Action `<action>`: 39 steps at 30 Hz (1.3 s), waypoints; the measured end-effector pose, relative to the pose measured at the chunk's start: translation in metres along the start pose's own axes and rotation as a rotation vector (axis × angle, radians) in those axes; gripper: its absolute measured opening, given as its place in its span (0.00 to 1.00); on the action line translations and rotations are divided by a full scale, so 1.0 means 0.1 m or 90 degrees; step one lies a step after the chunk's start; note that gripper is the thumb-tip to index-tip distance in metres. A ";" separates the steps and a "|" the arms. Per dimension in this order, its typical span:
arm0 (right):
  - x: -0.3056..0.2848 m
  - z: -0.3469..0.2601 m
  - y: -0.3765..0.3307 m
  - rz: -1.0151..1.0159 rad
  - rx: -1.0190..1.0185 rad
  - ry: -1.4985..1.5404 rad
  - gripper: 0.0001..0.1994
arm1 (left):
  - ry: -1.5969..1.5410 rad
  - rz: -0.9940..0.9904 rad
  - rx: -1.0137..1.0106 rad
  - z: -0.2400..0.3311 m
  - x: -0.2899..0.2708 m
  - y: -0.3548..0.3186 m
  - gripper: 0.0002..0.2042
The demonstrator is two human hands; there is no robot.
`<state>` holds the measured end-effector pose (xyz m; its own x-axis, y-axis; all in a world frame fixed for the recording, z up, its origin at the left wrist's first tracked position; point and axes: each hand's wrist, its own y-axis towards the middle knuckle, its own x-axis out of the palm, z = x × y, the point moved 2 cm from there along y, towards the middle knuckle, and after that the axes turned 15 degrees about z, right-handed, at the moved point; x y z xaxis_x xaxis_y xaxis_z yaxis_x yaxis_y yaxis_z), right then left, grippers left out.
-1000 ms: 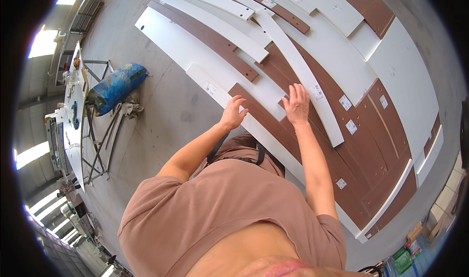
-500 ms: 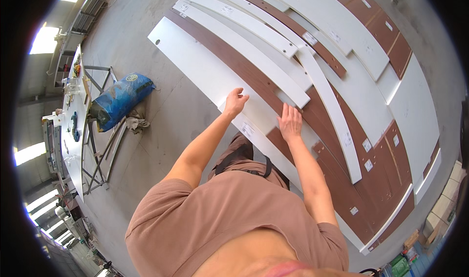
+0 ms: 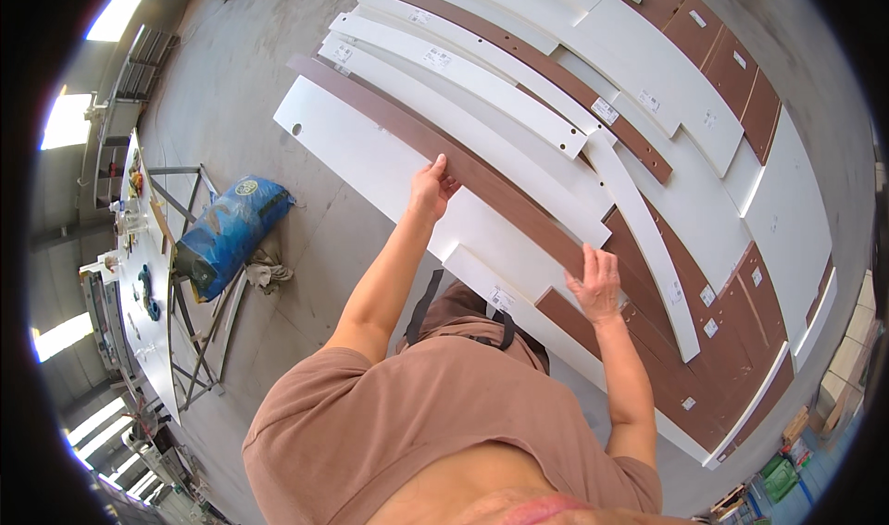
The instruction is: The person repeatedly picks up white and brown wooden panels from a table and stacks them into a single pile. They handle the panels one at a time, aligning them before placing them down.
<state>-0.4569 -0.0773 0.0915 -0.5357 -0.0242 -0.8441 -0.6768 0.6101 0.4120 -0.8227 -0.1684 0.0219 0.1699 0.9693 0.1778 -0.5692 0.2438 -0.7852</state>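
Handling long brown board [image 3: 505, 197].
L hand [image 3: 432, 190] grips board's near edge; R hand [image 3: 595, 286] farther along board, grip unclear; next move prob. needs even support.

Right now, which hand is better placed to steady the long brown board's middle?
Likely your left hand: it's at the long brown board about mid-length, while your right hand is by its right end.

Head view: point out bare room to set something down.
Bare floor lies between the blue bag and the white panel with a hole; that panel is bare from its hole toward the left hand. Crowded: the overlapping boards beyond the long brown board.
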 end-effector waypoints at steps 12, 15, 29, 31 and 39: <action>0.04 1.35 0.56 0.095 0.128 -0.036 0.32 | 0.137 -0.103 0.027 -0.03 2.08 0.41 0.14; 0.16 1.69 0.71 0.088 0.151 -0.026 0.31 | 0.179 -0.096 0.021 -0.12 2.42 0.72 0.10; 0.46 2.76 1.33 0.065 0.190 -0.079 0.28 | 0.213 -0.104 0.016 -0.15 3.19 1.10 0.11; 0.53 2.82 1.41 0.073 0.193 -0.087 0.28 | 0.245 -0.104 0.040 -0.13 3.26 1.05 0.13; 0.77 3.05 1.52 0.068 0.278 -0.138 0.28 | 0.491 -0.060 0.316 -0.11 3.31 1.10 0.15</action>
<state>-0.4470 0.2549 -0.0154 -0.4419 0.1934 -0.8760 -0.3245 0.8759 0.3571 -0.8199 0.1790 -0.0122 0.6212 0.6980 -0.3564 -0.7750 0.4797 -0.4113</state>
